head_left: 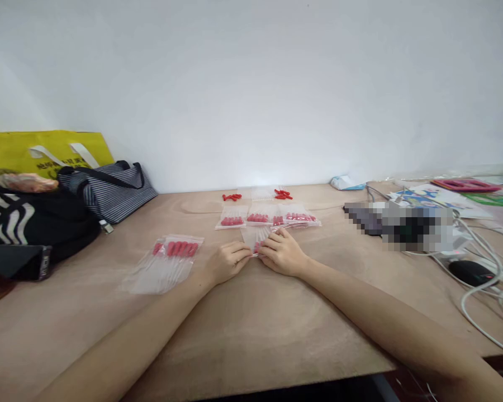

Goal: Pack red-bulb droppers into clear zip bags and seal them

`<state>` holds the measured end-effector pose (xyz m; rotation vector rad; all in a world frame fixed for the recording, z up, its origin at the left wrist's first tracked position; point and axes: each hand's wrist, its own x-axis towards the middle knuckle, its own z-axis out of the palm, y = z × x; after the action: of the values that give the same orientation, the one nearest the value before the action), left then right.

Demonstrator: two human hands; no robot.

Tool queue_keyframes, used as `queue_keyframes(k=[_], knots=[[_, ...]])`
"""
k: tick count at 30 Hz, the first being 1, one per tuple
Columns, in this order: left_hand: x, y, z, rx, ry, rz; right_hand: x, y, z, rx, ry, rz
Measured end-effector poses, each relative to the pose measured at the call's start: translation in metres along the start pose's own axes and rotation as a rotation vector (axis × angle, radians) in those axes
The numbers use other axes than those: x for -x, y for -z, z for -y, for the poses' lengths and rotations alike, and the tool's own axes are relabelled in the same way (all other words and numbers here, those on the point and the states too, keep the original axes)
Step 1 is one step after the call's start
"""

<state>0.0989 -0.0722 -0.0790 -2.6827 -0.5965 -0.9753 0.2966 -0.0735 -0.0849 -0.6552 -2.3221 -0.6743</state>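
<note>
My left hand (230,261) and my right hand (283,254) meet at the middle of the wooden table, fingers closed on the near edge of a clear plastic bag (251,235). Something red shows inside it, partly hidden by my right fingers. Just beyond lie more clear bags with red pieces, one on the left (232,216), one in the middle (259,215) and some on the right (299,216). Farther back are two small piles of loose red pieces (232,197) (283,194). Left of my left hand lies a larger spread of bags with red pieces (167,265).
At the left stand a yellow bag (12,148), a striped bag (115,192) and a black bag (37,223). On the right are a black mouse (471,273), white cables (465,301), a tissue pack (347,182) and colourful sheets (436,200). A wall rises behind the table.
</note>
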Motion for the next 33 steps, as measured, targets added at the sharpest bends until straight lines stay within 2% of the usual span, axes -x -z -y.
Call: queue_keyframes(k=[6,12,22,33], knots=[[0.0,0.002,0.0,0.018,0.016,0.043,-0.011,-0.009,0.005,0.048,0.095,-0.039],[-0.001,0.004,-0.002,0.039,0.059,0.079,-0.01,-0.007,0.003,0.046,0.146,-0.048],[0.003,0.005,-0.004,0.094,0.069,0.011,0.002,0.012,-0.002,0.071,0.07,-0.012],[0.005,0.012,-0.003,0.125,0.097,0.003,0.02,0.023,-0.018,0.077,-0.023,0.133]])
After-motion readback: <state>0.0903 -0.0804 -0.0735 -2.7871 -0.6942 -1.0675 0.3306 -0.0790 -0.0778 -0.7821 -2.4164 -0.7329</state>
